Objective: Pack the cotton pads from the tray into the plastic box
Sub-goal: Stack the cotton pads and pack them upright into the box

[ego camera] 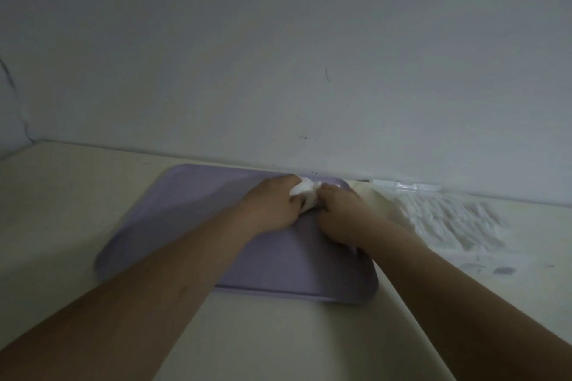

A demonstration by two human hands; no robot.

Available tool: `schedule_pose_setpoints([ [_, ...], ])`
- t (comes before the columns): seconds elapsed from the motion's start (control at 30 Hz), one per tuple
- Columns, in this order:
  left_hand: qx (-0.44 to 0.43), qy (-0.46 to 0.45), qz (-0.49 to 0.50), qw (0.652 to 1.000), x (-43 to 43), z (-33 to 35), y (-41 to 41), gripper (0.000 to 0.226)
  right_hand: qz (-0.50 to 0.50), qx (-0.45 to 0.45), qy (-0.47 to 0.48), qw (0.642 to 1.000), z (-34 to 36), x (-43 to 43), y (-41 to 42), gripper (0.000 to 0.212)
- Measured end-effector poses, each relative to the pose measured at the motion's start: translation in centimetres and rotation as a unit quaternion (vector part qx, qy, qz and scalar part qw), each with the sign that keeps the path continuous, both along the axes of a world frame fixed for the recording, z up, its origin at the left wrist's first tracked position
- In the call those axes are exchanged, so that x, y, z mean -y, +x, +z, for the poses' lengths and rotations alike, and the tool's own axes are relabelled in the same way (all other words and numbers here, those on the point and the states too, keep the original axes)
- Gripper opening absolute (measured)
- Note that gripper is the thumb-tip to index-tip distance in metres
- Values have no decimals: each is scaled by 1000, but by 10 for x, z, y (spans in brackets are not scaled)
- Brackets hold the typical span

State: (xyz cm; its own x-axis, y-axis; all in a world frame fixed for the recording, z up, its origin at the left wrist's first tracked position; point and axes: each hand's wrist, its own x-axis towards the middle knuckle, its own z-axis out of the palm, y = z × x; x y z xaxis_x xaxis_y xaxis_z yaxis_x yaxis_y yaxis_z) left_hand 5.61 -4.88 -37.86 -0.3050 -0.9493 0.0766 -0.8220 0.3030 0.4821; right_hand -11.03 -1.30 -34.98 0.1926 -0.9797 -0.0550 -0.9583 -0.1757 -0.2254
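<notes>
A: Where are the cotton pads [305, 192] now?

B: A small white bunch of them is at about 1 o'clock on the purple tray [192, 204], close to its far edge by the wall [278, 40].

A: And the 2 hands?

B: The left hand [272, 207] has its fingers curled round the bunch from the 9 o'clock side. The right hand [343, 219] closes on it from the 3 o'clock side. The bunch is squeezed between them.

A: The plastic box [402, 187]?

B: It stands on the table [62, 195] at 2 o'clock from the tray, just beside it. It is clear and blurred, with rows of pads [448, 219] inside.
</notes>
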Motion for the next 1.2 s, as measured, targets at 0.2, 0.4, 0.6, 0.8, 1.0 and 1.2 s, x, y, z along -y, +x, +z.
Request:
schedule_pose_setpoints([
  [0.2, -51, 3, -21, 998, -46, 7, 32, 31, 36, -15, -11, 999, 12, -31, 1, 27],
  [0.4, -125, -67, -9, 990, -78, 1, 51, 38, 22, 4, -31, 999, 10, -43, -6, 52],
  [0.6, -185, -59, 26, 981, -84, -4, 45, 49, -23, 35, 26, 999, 13, -34, -5, 48],
  [0.8, -289, -73, 31, 954, -88, 0, 48, 18, -37, 120, 105, 986, 21, -36, -7, 24],
  [1.0, -540, 60, -10, 839, -94, 14, 46, 33, -68, 444, 53, 892, 9, -43, -16, 25],
  [1.2, -467, 185, -41, 863, -103, 6, 37, 34, -52, 607, 36, 792, -18, -60, -14, 29],
])
